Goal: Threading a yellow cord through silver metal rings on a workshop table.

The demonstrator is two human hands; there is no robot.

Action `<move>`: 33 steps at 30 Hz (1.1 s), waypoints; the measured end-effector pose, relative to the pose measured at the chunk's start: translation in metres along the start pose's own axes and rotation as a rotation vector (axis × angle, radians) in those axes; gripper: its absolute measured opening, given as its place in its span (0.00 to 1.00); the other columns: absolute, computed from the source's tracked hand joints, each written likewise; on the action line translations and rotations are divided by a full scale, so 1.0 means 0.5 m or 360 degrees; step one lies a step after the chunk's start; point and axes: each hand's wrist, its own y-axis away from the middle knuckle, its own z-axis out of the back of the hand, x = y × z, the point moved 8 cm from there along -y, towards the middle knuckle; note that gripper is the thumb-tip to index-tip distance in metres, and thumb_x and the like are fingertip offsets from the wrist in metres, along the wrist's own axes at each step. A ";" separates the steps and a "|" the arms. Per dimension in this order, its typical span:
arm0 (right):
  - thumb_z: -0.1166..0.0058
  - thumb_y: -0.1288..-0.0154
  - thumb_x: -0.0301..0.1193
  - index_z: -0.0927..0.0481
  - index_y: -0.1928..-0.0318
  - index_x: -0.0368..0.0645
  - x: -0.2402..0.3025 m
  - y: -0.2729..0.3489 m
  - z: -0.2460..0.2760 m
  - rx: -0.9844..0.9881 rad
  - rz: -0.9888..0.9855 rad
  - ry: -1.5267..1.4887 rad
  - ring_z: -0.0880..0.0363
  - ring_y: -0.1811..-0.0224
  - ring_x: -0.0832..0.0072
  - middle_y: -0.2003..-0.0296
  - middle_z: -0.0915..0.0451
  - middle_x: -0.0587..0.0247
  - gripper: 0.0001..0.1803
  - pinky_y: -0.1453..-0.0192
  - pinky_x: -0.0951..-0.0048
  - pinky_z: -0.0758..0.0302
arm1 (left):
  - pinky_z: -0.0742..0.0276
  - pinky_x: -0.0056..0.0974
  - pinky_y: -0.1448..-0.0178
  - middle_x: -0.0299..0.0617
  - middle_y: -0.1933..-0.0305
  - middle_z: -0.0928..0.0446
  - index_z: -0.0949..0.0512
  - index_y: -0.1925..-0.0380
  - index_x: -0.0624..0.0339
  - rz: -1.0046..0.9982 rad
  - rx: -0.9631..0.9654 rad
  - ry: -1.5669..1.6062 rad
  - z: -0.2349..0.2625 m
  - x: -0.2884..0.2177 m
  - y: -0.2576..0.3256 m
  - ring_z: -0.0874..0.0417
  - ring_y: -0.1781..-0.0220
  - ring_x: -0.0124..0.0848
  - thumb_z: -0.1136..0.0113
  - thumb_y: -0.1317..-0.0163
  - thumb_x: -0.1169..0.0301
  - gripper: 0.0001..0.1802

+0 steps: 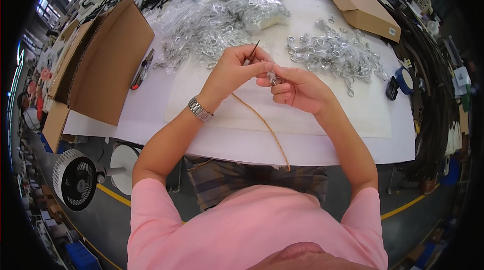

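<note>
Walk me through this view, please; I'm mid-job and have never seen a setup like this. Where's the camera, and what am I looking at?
There is no robot here: these are a person's bare hands. The one picture comes from a wide fisheye camera on their head, looking down, so edges bend and picture left is their left.

The left hand holds a dark pointed tool. It meets the right hand at a small shiny piece, too hidden to identify.

On the white table lie plastic-wrapped metal pieces, in a left heap and a right heap. An open cardboard box stands at the left, and a tan cord crosses the near edge.
</note>
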 end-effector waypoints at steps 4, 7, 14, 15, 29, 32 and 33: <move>0.46 0.20 0.34 0.22 0.44 0.34 -0.005 -0.002 0.039 -0.0049 -0.0008 -0.0048 0.33 0.72 0.90 0.63 0.20 0.70 0.16 0.67 0.83 0.31 | 0.46 0.23 0.76 0.29 0.69 0.21 0.15 0.59 0.62 0.0060 0.0070 0.0089 -0.009 -0.013 0.001 0.34 0.76 0.12 0.35 0.30 0.69 0.08; 0.45 0.21 0.34 0.20 0.44 0.32 0.012 -0.002 0.030 -0.0201 0.0149 0.0295 0.34 0.73 0.90 0.66 0.22 0.74 0.17 0.68 0.84 0.33 | 0.48 0.23 0.76 0.27 0.71 0.23 0.16 0.54 0.62 0.0272 0.0038 0.0572 0.027 0.036 0.005 0.35 0.76 0.13 0.39 0.28 0.69 0.10; 0.43 0.23 0.33 0.17 0.47 0.32 0.051 0.015 0.037 -0.0535 0.0493 0.0915 0.33 0.73 0.88 0.70 0.23 0.75 0.16 0.67 0.83 0.35 | 0.31 0.25 0.69 0.34 0.67 0.16 0.22 0.37 0.66 0.0304 0.0072 -0.0050 0.032 0.030 -0.014 0.30 0.74 0.18 0.49 0.22 0.67 0.20; 0.43 0.23 0.33 0.16 0.48 0.33 0.058 0.019 0.037 -0.0634 0.0547 0.1036 0.32 0.73 0.87 0.70 0.23 0.74 0.15 0.67 0.83 0.35 | 0.31 0.25 0.69 0.34 0.67 0.16 0.22 0.37 0.66 0.0305 0.0072 -0.0050 0.028 0.025 -0.011 0.30 0.74 0.18 0.49 0.22 0.67 0.20; 0.48 0.23 0.28 0.15 0.53 0.31 0.036 0.017 0.001 -0.0673 0.0929 0.1196 0.27 0.72 0.85 0.71 0.18 0.68 0.12 0.66 0.80 0.30 | 0.35 0.25 0.73 0.33 0.72 0.18 0.20 0.37 0.60 -0.0094 0.0074 -0.0415 -0.035 0.000 0.008 0.30 0.77 0.16 0.50 0.23 0.70 0.20; 0.49 0.22 0.28 0.19 0.47 0.30 0.036 0.021 0.015 -0.0668 0.0877 0.0975 0.25 0.70 0.84 0.64 0.16 0.63 0.14 0.64 0.80 0.28 | 0.35 0.24 0.72 0.31 0.74 0.20 0.18 0.41 0.61 0.0153 0.0095 -0.0247 -0.033 0.003 0.009 0.30 0.76 0.16 0.48 0.24 0.70 0.17; 0.49 0.22 0.28 0.22 0.43 0.28 0.037 0.025 0.027 -0.0679 0.0824 0.0766 0.23 0.68 0.83 0.58 0.15 0.59 0.16 0.63 0.79 0.27 | 0.35 0.24 0.72 0.31 0.74 0.20 0.18 0.41 0.61 0.0153 0.0095 -0.0247 -0.024 0.004 0.002 0.30 0.76 0.16 0.48 0.24 0.70 0.17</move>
